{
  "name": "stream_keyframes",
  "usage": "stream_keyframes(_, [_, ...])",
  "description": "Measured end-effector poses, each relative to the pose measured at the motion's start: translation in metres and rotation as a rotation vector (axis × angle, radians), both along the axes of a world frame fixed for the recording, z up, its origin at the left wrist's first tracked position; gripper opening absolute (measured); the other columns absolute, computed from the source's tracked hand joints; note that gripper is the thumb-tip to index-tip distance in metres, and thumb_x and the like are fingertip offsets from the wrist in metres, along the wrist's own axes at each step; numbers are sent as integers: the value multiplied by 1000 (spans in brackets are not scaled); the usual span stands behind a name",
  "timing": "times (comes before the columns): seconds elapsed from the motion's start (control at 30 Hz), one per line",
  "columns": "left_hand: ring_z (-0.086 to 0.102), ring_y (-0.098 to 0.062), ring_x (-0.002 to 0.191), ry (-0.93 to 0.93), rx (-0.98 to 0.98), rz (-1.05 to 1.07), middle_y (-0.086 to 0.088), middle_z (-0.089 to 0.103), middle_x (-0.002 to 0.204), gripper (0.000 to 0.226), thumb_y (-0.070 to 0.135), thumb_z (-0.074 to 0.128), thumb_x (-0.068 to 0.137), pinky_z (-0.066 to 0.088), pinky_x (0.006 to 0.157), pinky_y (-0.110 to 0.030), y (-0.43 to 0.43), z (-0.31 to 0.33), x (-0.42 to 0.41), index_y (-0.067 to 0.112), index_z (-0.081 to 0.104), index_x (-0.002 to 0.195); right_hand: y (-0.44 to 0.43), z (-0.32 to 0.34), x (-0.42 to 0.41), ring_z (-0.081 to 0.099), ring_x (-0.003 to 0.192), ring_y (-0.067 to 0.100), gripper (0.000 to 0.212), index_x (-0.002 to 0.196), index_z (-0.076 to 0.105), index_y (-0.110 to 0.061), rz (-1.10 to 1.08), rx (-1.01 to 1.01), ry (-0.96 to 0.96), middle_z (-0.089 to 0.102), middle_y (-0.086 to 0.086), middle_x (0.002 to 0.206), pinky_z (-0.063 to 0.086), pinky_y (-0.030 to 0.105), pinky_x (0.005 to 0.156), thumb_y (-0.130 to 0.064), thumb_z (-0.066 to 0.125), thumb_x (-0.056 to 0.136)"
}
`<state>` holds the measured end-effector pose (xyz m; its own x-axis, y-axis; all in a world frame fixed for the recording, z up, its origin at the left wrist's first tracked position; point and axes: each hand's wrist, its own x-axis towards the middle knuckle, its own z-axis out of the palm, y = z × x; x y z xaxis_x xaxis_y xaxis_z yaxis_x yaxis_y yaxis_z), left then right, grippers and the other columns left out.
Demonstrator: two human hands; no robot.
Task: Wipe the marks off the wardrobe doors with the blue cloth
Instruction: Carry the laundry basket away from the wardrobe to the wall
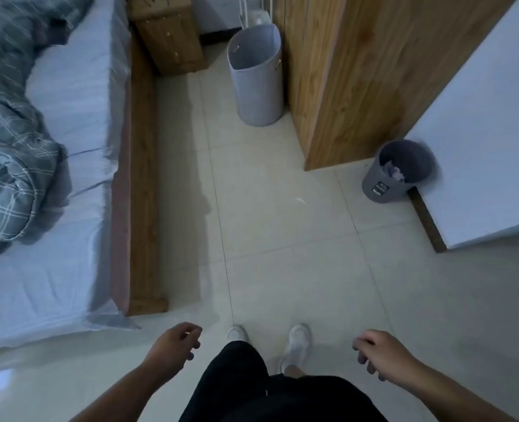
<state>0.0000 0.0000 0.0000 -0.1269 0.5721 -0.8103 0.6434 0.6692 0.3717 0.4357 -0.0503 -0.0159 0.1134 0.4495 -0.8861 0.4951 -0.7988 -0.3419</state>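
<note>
The wooden wardrobe [343,80] stands ahead on the right, its side and front panels in light wood grain. No blue cloth shows anywhere in view. My left hand [176,342] hangs low at the bottom centre-left, fingers loosely curled and holding nothing. At the bottom right my right hand [380,354] hangs the same way, also holding nothing. Both hands are far from the wardrobe, over the tiled floor, with my white shoes between them.
A bed [54,208] with a wooden frame and plaid duvet fills the left. A tall grey laundry basket [256,77] stands beside the wardrobe, a wooden nightstand [170,41] behind it. A grey waste bin [398,172] sits by a white wall [480,147] on the right.
</note>
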Motion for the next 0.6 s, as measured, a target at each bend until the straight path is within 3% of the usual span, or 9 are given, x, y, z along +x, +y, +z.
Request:
stream_keyframes(0.33, [67, -20, 67, 18, -113, 136, -6, 77, 90, 14, 28, 60, 100, 43, 50, -23, 3, -4, -43, 22, 73, 101, 211, 40, -44, 55, 52, 18, 17, 87, 68, -10, 96, 276, -20, 67, 5, 70, 38, 26, 45, -19, 56, 92])
stream_keyframes(0.6, [70, -18, 66, -11, -36, 101, -1, 78, 81, 13, 29, 62, 99, 48, 55, -28, 120, -41, -72, 26, 74, 96, 300, 43, -70, 54, 51, 15, 17, 88, 68, -11, 61, 259, -75, 68, 6, 73, 38, 26, 45, -19, 55, 94])
